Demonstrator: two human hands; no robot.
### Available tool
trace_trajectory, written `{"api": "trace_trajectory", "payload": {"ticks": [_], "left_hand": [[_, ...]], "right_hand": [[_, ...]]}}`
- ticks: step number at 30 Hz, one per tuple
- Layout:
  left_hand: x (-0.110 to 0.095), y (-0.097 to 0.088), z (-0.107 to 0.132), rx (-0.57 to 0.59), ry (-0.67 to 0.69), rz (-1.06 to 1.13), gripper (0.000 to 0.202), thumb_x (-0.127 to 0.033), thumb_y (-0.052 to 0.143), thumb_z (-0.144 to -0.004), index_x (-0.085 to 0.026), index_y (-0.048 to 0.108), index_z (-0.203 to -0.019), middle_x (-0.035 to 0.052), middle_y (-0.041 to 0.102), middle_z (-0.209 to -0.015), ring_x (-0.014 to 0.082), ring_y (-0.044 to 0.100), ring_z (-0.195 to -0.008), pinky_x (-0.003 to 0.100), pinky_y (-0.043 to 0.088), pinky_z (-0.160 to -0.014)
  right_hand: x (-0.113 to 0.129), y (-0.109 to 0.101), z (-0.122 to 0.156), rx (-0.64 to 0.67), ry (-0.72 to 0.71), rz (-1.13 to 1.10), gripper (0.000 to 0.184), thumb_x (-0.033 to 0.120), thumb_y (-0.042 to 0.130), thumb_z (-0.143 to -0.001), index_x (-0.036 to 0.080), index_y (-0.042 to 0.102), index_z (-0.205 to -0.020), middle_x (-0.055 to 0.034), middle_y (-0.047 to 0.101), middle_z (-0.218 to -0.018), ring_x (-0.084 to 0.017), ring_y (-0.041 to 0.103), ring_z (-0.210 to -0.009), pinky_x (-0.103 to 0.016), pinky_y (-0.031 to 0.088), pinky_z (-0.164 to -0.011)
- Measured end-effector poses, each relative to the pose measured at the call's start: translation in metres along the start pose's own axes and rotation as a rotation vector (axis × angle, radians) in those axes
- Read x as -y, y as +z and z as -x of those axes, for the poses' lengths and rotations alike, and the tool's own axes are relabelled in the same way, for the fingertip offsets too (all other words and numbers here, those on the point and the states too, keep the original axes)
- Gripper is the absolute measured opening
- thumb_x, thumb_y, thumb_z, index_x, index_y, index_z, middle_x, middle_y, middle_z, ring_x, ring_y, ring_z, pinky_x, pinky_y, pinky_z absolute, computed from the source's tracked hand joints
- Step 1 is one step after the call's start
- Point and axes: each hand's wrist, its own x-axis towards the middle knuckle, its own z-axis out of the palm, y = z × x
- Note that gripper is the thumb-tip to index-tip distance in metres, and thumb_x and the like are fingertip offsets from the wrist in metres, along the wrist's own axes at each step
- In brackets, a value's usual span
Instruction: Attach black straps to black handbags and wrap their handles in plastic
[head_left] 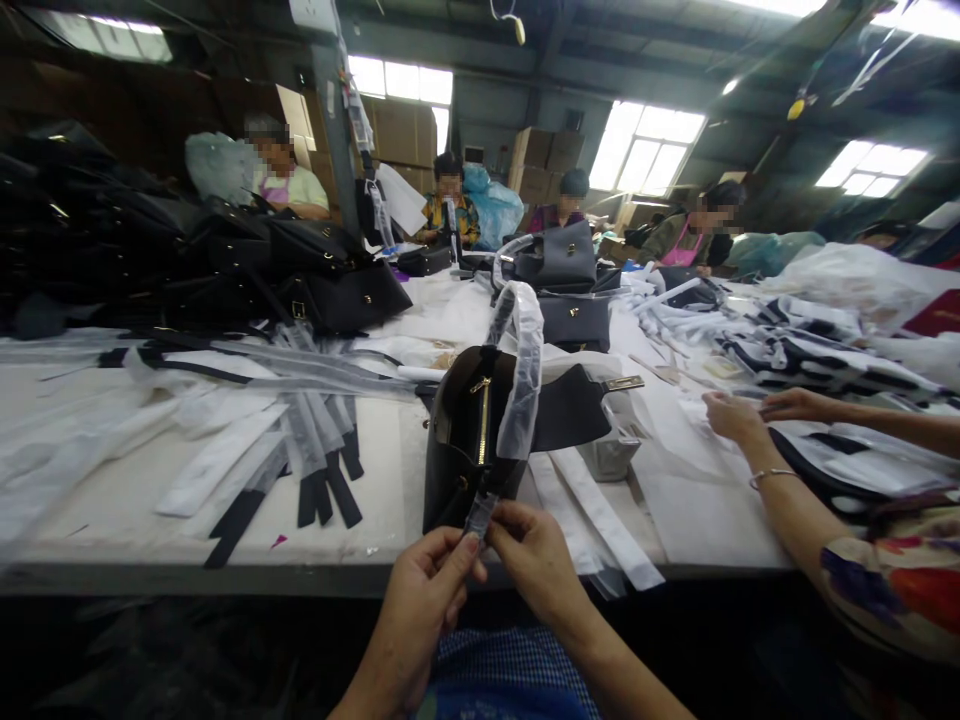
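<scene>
A black handbag (459, 430) stands upright at the table's front edge, its gold zipper (484, 425) facing up and its flap (574, 405) folded out to the right. White wrapping covers its arched handle (521, 370). Low on the bag's near side, a short strap end in clear plastic film (480, 515) points toward me. My left hand (431, 585) pinches this film between thumb and fingers. Close beside it, my right hand (536, 555) pinches the film's upper right side. Exactly what lies under my fingertips is hidden.
Black straps (330, 490) and white strips (225, 450) lie left of the bag. A heap of black bags (187, 250) rises at the far left. Beside me on the right, a co-worker's hands (739, 412) handle white material. Several people sit across the table (712, 520).
</scene>
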Motion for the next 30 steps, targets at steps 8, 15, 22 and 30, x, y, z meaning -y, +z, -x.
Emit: {"api": "trace_trajectory", "payload": {"ticks": [8, 15, 22, 30], "left_hand": [[0.011, 0.003, -0.001, 0.052, -0.054, 0.010, 0.043, -0.056, 0.071, -0.076, -0.013, 0.063, -0.072, -0.0012, 0.059, -0.061, 0.0000, 0.028, -0.036, 0.014, 0.016, -0.034], [0.008, 0.004, -0.002, -0.020, -0.024, 0.043, 0.045, -0.059, 0.072, -0.073, -0.016, 0.061, -0.068, -0.0109, 0.031, -0.041, 0.0027, 0.021, -0.035, 0.014, 0.013, -0.035], [0.006, 0.015, -0.002, -0.112, 0.140, 0.042, 0.041, -0.053, 0.078, -0.070, -0.013, 0.072, -0.080, 0.0030, 0.067, -0.069, 0.0157, 0.061, -0.064, 0.024, 0.050, -0.064], [0.013, 0.010, -0.002, -0.135, 0.131, 0.057, 0.038, -0.050, 0.074, -0.077, -0.014, 0.070, -0.088, -0.0028, 0.057, -0.059, 0.0050, 0.039, -0.043, 0.015, 0.033, -0.042]], "right_hand": [[0.010, 0.005, -0.005, -0.011, 0.085, -0.013, 0.020, 0.034, 0.075, -0.076, 0.014, 0.079, -0.080, -0.0065, 0.074, -0.070, -0.020, 0.067, -0.065, -0.029, 0.051, -0.063], [0.017, -0.010, 0.001, 0.324, 0.200, -0.400, 0.033, 0.029, 0.077, -0.073, 0.015, 0.075, -0.104, -0.0082, 0.075, -0.100, -0.024, 0.067, -0.100, -0.036, 0.046, -0.096], [0.025, 0.011, 0.016, 0.299, 0.248, -0.613, 0.046, 0.021, 0.087, -0.062, 0.019, 0.066, -0.103, -0.0099, 0.064, -0.127, -0.026, 0.059, -0.117, -0.035, 0.047, -0.098], [0.008, 0.025, 0.015, 0.074, 0.129, -0.503, 0.042, 0.053, 0.058, -0.092, 0.014, 0.071, -0.100, -0.0123, 0.071, -0.107, -0.024, 0.065, -0.103, -0.037, 0.048, -0.097]]}}
